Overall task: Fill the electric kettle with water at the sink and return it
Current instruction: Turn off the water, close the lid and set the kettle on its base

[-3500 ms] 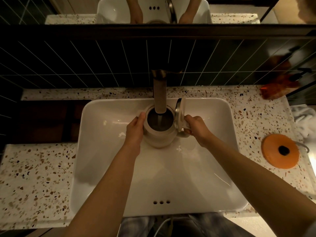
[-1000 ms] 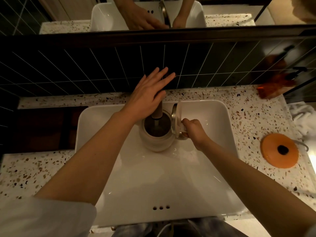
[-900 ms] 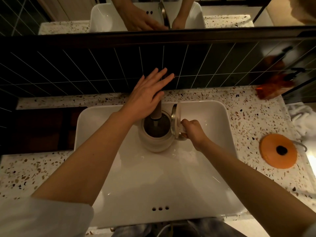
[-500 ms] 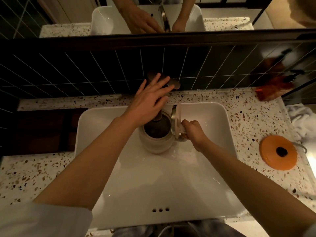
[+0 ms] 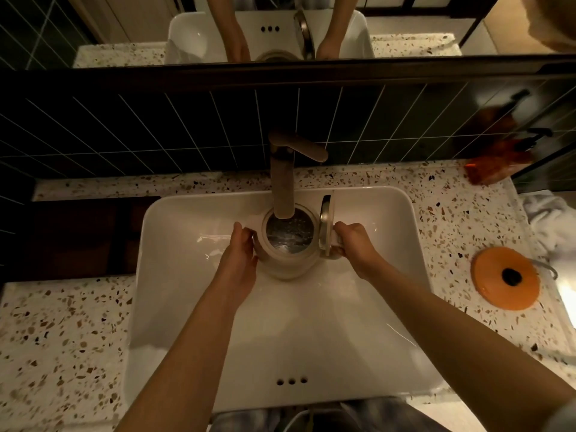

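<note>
While both hands steady kettle (image 5: 288,263), mouth up, handle right.

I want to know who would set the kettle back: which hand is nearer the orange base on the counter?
Right. The right hand holds the kettle handle on the side toward the orange base; the left hand is on the kettle's far side.

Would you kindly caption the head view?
Both hands hold the open kettle under the tap, in the sink.

Dim warm light; dark tiles (image 5: 156,129) line the far wall, mirror (image 5: 124,26) above, speckled counter (image 5: 62,338) left and right
</note>
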{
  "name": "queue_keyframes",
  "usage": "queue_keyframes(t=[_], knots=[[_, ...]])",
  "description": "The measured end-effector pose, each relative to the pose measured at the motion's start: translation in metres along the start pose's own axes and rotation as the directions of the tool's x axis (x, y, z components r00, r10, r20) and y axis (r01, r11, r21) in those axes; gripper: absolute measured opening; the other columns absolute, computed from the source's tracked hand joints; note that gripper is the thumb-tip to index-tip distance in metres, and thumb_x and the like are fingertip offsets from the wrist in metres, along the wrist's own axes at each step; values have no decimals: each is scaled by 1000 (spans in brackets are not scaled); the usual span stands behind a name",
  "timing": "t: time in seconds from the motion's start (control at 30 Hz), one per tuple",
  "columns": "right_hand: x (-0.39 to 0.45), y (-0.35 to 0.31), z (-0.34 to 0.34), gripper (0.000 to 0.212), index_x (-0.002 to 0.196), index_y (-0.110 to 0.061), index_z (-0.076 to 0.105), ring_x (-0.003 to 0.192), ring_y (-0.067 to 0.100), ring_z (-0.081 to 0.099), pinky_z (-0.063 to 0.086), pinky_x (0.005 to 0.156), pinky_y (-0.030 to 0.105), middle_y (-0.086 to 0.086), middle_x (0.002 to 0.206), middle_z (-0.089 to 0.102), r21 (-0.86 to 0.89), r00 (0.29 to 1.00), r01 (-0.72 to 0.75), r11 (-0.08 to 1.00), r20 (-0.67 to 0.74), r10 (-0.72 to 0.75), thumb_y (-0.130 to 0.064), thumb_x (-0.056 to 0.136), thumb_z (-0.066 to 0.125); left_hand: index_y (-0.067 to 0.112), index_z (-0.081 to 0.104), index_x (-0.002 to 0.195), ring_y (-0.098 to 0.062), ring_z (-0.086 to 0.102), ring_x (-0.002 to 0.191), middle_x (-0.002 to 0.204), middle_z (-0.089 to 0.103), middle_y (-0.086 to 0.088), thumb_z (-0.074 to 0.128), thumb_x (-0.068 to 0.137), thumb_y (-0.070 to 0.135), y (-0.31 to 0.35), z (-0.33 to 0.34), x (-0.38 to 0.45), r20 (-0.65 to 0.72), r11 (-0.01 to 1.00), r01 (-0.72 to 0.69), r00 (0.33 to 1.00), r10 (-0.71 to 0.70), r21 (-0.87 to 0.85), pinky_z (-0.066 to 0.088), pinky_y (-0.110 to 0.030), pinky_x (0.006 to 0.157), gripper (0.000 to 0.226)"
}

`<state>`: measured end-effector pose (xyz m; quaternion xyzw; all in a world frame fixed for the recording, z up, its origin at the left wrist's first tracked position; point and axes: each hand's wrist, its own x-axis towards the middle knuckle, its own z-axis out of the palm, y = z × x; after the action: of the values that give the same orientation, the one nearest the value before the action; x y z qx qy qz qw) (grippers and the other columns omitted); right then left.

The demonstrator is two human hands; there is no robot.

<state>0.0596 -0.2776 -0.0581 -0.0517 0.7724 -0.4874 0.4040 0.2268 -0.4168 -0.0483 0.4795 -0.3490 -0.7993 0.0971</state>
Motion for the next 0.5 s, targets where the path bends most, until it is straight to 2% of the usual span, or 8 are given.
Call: queue_keyframes(t=[0.07,0.13,0.17,0.27,0.37,0.43,0.5], knots=[[-5,5,-2,45,44,-15,42,54,20,39,33,62,36,4,48,40,14,1000,10,1000,0,-10,-11,89,45,24,65,100,-5,58,106,102,69,8,32,101,48,-1,5,-4,14,1000,-15,1000,15,-19,36,-25,102,41],[-11,11,-5,45,46,-15,41,53,17,37,31,59,34,4,50,38,30,1000,30,999,7,-30,-8,90,43,24,62,82,-4,58,82,75,65,10,37,101,44,-4,7,-9,-8,999,-13,1000,13,-37,40,-22,88,38],[-15,14,-6,47,45,-16,42,53,17,37,32,59,33,4,50,39,45,999,40,998,11,-41,-7,90,42,22,61,81,-5,56,77,71,62,10,40,101,42,-7,8,-12,-12,999,-14,1000,13,-52,40,-22,85,35],[-26,23,-11,58,35,-20,49,48,13,41,33,57,31,1,46,44,76,999,50,996,17,-51,-5,91,42,20,65,90,-5,56,79,77,64,9,53,97,28,-13,8,-22,-26,997,-20,999,19,-72,40,-22,82,16],[-45,26,-16,65,32,-21,56,40,5,41,34,56,26,-6,38,45,84,997,55,995,46,-59,-8,94,42,22,66,83,-8,57,84,79,66,8,56,94,18,-19,7,-36,12,998,-53,998,54,-21,38,-24,81,16],[-60,28,-20,65,33,-23,58,42,5,44,36,59,28,-5,38,47,97,996,68,993,53,-73,-11,95,43,21,69,88,-9,59,92,86,70,8,56,93,16,-24,6,-46,38,997,-69,997,70,-20,38,-25,87,15],[-76,29,-26,64,36,-23,62,48,10,51,44,65,31,-3,42,52,115,995,89,989,35,-93,-12,96,44,16,70,96,-8,61,89,80,72,10,55,93,13,-28,7,-56,46,995,-88,995,90,-41,39,-25,87,16]])
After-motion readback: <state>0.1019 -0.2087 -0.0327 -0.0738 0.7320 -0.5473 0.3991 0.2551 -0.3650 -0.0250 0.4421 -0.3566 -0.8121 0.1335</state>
